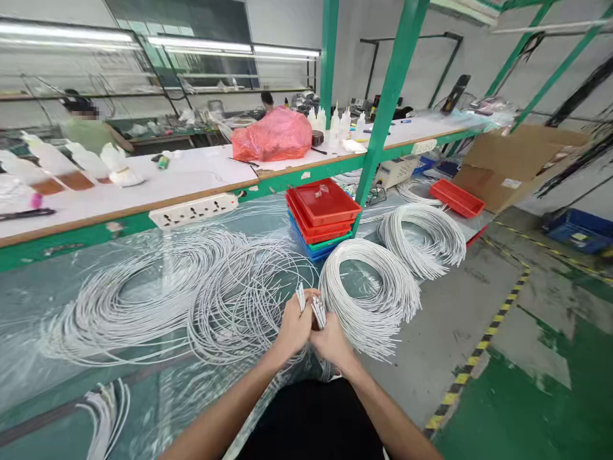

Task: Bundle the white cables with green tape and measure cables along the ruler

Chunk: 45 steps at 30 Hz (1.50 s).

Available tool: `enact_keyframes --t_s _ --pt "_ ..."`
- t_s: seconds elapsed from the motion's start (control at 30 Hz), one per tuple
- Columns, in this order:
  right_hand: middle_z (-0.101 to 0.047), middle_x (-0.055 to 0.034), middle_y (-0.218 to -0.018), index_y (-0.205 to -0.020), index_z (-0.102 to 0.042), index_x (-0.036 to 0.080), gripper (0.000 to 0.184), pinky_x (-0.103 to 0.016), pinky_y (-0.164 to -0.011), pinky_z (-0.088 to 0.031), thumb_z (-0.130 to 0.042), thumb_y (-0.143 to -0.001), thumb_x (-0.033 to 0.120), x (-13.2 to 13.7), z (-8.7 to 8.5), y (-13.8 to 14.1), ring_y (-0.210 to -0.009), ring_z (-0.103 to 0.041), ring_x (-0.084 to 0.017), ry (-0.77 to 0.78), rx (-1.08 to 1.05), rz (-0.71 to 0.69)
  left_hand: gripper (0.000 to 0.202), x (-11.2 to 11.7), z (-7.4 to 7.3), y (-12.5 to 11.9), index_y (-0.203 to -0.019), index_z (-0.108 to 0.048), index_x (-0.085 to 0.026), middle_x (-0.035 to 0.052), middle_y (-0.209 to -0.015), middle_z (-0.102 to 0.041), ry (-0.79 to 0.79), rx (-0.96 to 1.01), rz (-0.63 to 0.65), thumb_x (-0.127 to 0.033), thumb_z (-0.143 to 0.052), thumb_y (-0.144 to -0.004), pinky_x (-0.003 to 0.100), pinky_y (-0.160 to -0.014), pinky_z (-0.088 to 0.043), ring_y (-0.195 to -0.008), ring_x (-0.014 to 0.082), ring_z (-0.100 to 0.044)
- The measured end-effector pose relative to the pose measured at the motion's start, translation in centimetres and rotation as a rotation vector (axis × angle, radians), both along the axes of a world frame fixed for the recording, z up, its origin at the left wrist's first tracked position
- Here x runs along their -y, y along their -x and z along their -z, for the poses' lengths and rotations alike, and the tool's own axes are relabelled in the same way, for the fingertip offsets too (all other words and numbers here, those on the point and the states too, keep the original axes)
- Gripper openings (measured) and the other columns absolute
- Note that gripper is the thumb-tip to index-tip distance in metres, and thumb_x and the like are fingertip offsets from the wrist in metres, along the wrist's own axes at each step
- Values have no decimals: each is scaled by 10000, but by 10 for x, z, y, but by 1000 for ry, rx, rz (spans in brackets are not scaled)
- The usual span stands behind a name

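Note:
My left hand (293, 327) and my right hand (329, 338) meet at the near edge of the bench, both closed round a small bundle of white cable ends (311, 308) that sticks up between them. Just to the right lies a tidy coil of white cable (366, 291). Loose, spread-out loops of white cable (191, 300) cover the plastic-covered bench surface (57, 383) to the left. A further coil of white cable (426, 236) lies beyond, at the right.
A stack of red, green and blue trays (322, 214) stands behind the coils by a green post (383, 121). A white power strip (194, 209) is fixed under the upper shelf, which carries bottles and a red plastic bag (272, 135). A cardboard box (517, 163) sits right. A person (83, 124) works far left.

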State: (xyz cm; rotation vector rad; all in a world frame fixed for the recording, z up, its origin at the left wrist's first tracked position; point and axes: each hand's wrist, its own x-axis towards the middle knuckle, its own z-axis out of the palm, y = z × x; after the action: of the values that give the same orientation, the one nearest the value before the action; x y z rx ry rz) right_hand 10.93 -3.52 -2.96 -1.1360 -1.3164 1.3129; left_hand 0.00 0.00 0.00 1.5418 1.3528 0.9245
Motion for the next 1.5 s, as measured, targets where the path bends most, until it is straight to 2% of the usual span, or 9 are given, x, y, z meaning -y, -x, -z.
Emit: enact_keyframes --t_s 0.27,0.37,0.43,0.53,0.7,0.9,1.07,1.4,1.5 --pt "-530 -1 -629 -671 -495 194 144 -267 -553 -364 -523 -804 242 6 -8 3 -616 -521 -181 -122 125 7 502 -1 0 6 -1145 -661 -132 128 -1037 -711 526 702 518 -535 -483 -904 384 -926 -471 -1030 276 -636" --pt "-571 -24 -674 -676 -525 189 215 -285 -619 -410 -500 -863 291 5 -9 -3 -675 -561 -201 -138 127 10 698 -3 8 13 -1208 -622 -95 174 -1103 -684 603 832 552 -682 -407 -896 413 -980 -442 -1100 302 -614" --pt "-559 -17 -648 -680 -543 187 260 -286 -609 -416 -493 -891 331 2 -7 -11 -623 -537 -185 -106 85 45 739 -2 11 18 -1244 -599 -108 168 -1164 -662 574 713 498 -722 -389 -890 415 -1011 -421 -1148 297 -586" --pt "-445 24 -522 -633 -516 196 342 -261 -480 -346 -542 -888 422 -3 -2 -21 -473 -403 -138 27 -20 126 601 8 12 22 -1282 -577 -180 115 -1228 -645 380 272 483 -641 -476 -910 391 -1048 -395 -1200 270 -544" --pt "-313 76 -455 -652 -526 192 436 -224 -378 -182 -672 -786 580 -10 1 -19 -395 -233 -84 272 -271 236 426 30 16 10 -1156 -594 -176 77 -911 -693 25 -285 455 -452 -307 -1005 336 -787 -468 -836 238 -652" --pt "-215 119 -481 -748 -608 145 550 -208 -382 -135 -759 -683 670 -17 -8 -23 -425 -135 -58 311 -483 339 400 39 24 1 -1036 -555 -188 51 -777 -659 -59 -404 349 -382 -205 -1022 304 -677 -420 -717 217 -643" --pt "-304 94 -481 -783 -648 134 529 -211 -363 -160 -799 -642 621 -22 -13 -33 -405 -228 -70 316 -444 370 402 47 28 -3 -1015 -542 -172 61 -746 -672 -7 -604 484 -372 -194 -1024 304 -580 -333 -640 224 -639" --pt "-351 51 -479 -537 -439 197 576 -226 -407 -252 -757 -704 648 -25 5 -40 -425 -310 -89 314 -405 480 460 41 16 -14 -1050 -573 -141 99 -805 -708 -40 -811 566 -361 -170 -1030 316 -591 -355 -731 266 -693" --pt "-476 9 -581 -547 -439 188 587 -217 -424 -301 -808 -658 631 -25 0 -41 -484 -422 -104 305 -497 445 457 41 17 -16 -1035 -585 -145 101 -805 -706 -37 -804 582 -363 -184 -1025 311 -603 -382 -727 262 -696"
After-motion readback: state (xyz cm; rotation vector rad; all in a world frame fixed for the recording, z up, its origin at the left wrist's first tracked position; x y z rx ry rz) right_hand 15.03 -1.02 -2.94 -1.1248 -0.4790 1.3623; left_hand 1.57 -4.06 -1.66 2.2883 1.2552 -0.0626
